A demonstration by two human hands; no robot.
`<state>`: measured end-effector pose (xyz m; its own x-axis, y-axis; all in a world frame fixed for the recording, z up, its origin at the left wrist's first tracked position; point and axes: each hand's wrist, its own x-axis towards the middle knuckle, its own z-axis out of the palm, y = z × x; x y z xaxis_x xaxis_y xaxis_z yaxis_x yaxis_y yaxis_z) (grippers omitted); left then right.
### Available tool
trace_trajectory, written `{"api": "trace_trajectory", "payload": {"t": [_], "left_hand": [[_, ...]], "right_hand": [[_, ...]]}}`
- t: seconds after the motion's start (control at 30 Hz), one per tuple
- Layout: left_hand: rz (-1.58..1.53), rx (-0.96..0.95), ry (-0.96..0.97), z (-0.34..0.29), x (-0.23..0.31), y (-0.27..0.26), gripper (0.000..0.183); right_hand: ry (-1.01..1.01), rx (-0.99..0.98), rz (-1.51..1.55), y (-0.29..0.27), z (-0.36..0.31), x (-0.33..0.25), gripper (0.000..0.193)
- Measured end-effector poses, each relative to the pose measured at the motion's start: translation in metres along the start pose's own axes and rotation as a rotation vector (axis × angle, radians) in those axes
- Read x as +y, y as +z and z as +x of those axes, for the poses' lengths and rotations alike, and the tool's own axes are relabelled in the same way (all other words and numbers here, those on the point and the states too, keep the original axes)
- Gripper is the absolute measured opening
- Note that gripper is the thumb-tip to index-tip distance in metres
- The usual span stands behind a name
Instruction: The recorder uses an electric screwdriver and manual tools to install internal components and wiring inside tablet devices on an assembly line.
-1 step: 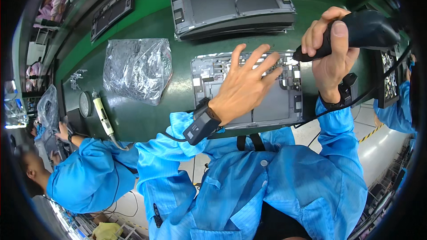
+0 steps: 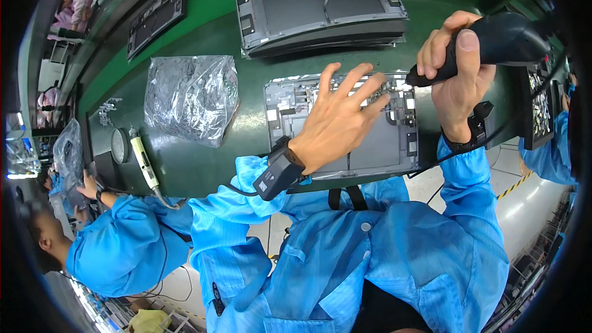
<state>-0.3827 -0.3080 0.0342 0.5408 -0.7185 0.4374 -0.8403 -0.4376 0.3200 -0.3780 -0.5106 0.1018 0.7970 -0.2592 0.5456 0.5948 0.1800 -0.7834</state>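
I see the left hand (image 2: 338, 120) spread flat on the open grey laptop chassis (image 2: 370, 148) at frame centre, long axis left-right. Right hand (image 2: 456, 68) clamped on the black electric screwdriver (image 2: 499, 40), tip over the chassis's upper-right edge.

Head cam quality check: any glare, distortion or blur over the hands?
Head view: strong fisheye bend, dark vignette at the rim; glare on the crinkled plastic bag and by the open laptop chassis; left hand and right hand sharp, no motion blur.

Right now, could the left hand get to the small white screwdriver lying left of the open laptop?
Probably yes: the left hand rests flat on the laptop base, holding nothing, and only bare green belt separates it from the white screwdriver.
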Motion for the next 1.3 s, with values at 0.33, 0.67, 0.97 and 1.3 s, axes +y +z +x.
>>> {"api": "trace_trajectory", "payload": {"t": [0.33,0.67,0.97,1.3], "left_hand": [[-0.220,0.047,-0.059,0.102,0.018,0.010,0.039],[-0.318,0.043,-0.015,0.190,0.022,0.091,0.014],[-0.260,0.173,-0.015,0.153,0.005,-0.005,0.021],[-0.245,0.114,-0.231,0.015,0.006,-0.030,0.022]], "right_hand": [[-0.119,0.212,0.019,-0.069,0.023,-0.013,0.025],[-0.285,0.346,-0.075,-0.114,0.046,-0.024,0.021],[-0.152,0.244,0.035,-0.072,0.019,-0.028,0.022],[0.047,-0.108,0.026,-0.013,-0.008,0.012,0.025]]}}
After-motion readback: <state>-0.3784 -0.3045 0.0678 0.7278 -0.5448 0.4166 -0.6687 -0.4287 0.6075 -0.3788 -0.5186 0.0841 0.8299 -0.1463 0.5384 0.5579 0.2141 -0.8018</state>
